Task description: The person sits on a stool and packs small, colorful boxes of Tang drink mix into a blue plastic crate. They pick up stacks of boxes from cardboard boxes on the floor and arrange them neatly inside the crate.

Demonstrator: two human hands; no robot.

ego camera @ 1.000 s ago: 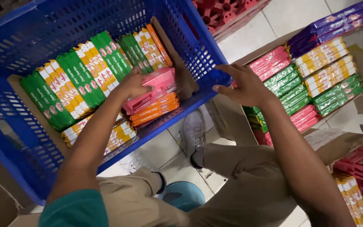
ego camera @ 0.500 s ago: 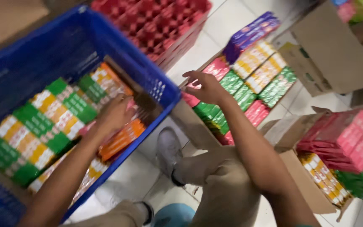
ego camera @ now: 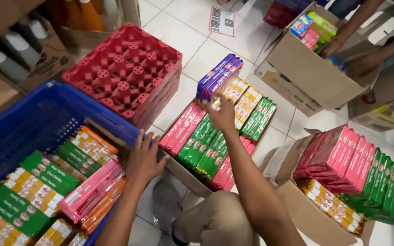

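Note:
My left hand (ego camera: 144,159) rests flat with fingers spread on the near corner of the blue crate (ego camera: 37,123), right beside a pink pack (ego camera: 92,189) that lies on orange packs. The crate holds rows of green, yellow and orange wafer packs (ego camera: 46,175). My right hand (ego camera: 223,116) reaches into an open cardboard box (ego camera: 183,171) on the floor. Its fingers close on the near end of a purple stack of packs (ego camera: 217,75). Pink, green and yellow packs (ego camera: 204,143) fill the box around that hand.
A stack of red plastic trays (ego camera: 124,73) stands behind the crate. At the right is a box of pink, green and yellow packs (ego camera: 352,164). Another person's hands (ego camera: 343,50) work in a cardboard box at the top right. My knee (ego camera: 215,221) is below.
The view has swung up and right. My right hand moved from the crate's edge across to the floor box and onto the purple packs. My left hand let go of the pink pack.

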